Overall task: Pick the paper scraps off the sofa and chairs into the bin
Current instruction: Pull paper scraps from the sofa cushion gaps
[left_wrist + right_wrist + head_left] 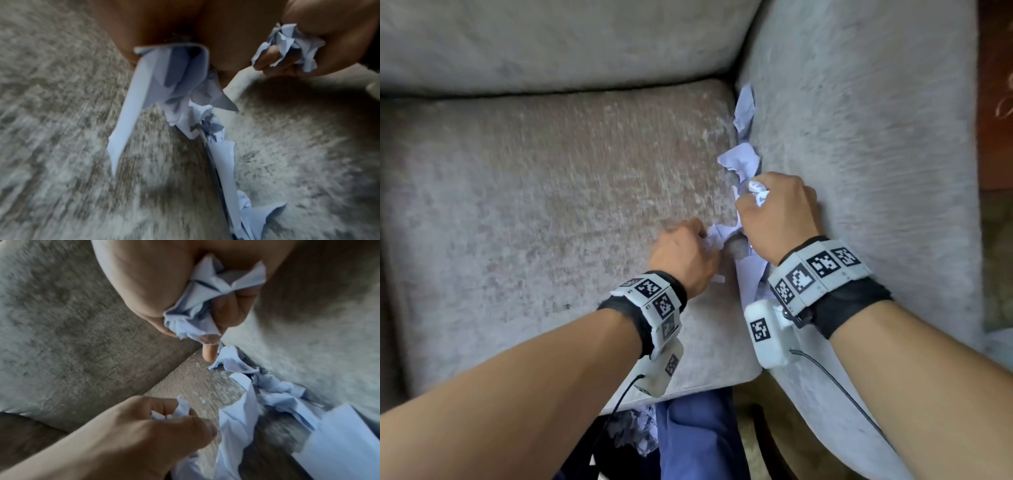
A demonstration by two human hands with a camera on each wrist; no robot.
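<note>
Your grey, worn fabric sofa (551, 212) fills most of the head view, its seat cushion at centre left and its padded armrest (859, 137) rising on the right. Pale blue-white crumpled paper scraps (739, 161) lie wedged along the crease between cushion and armrest, running from upper centre down to the lower middle of the frame. Your right hand (779, 214), right of centre against the armrest, has its fingers curled tightly round a crumpled wad of paper (205, 305). Your left hand (683, 253), just lower left of it over the cushion, grips a folded paper strip (144, 97) with more crumpled paper.
</note>
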